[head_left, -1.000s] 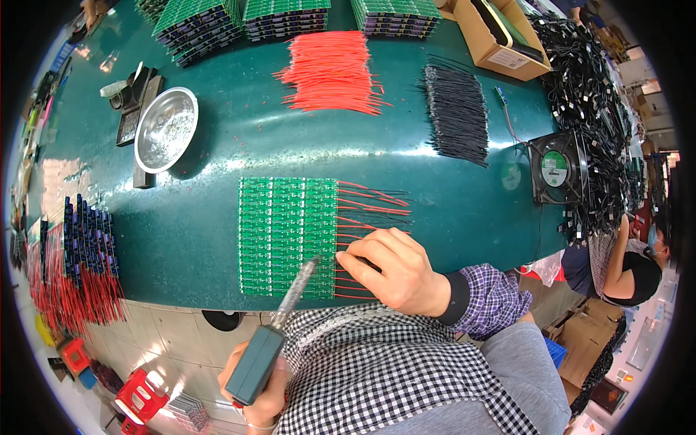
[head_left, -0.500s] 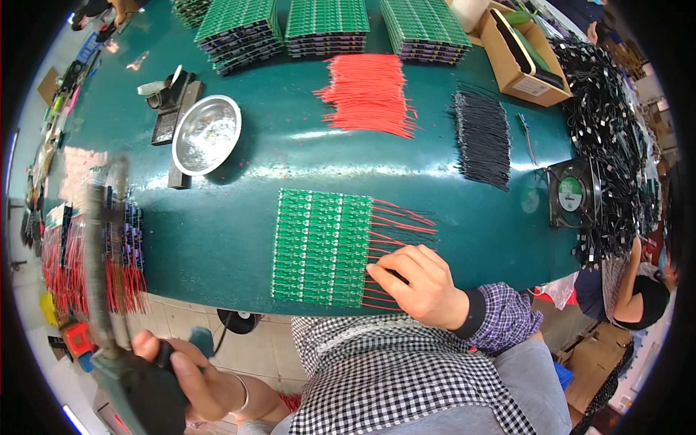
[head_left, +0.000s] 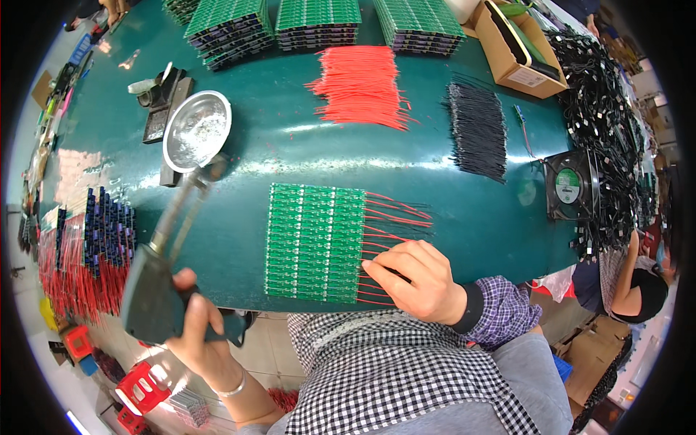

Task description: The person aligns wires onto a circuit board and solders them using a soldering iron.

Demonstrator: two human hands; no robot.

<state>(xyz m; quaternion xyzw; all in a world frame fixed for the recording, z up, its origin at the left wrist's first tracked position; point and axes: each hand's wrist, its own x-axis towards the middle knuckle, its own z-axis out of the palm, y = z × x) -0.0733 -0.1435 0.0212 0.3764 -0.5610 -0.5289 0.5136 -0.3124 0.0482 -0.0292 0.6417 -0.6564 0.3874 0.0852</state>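
My left hand (head_left: 199,330) grips a dark soldering gun (head_left: 152,293) by its handle. Its long metal barrel points up and away, and the slightly blurred tip is at the near rim of a shiny metal bowl (head_left: 197,134); whether they touch I cannot tell. In front of me lies a green circuit board panel (head_left: 313,243), with red wires (head_left: 395,209) sticking out from its right edge. At that edge the fingers of my right hand (head_left: 417,283) are pinched together on what looks like a red wire, mostly hidden by the fingers.
Beyond the panel lie a pile of red wires (head_left: 359,87) and a pile of black wires (head_left: 478,130). Stacked green panels (head_left: 319,22) line the back. A fan (head_left: 569,186) and black cables (head_left: 605,138) are at right. Wired boards (head_left: 109,232) stand at left.
My left hand has swung the soldering gun from the left side up and right, bringing its tip to the bowl. The right hand stays at the panel's edge.
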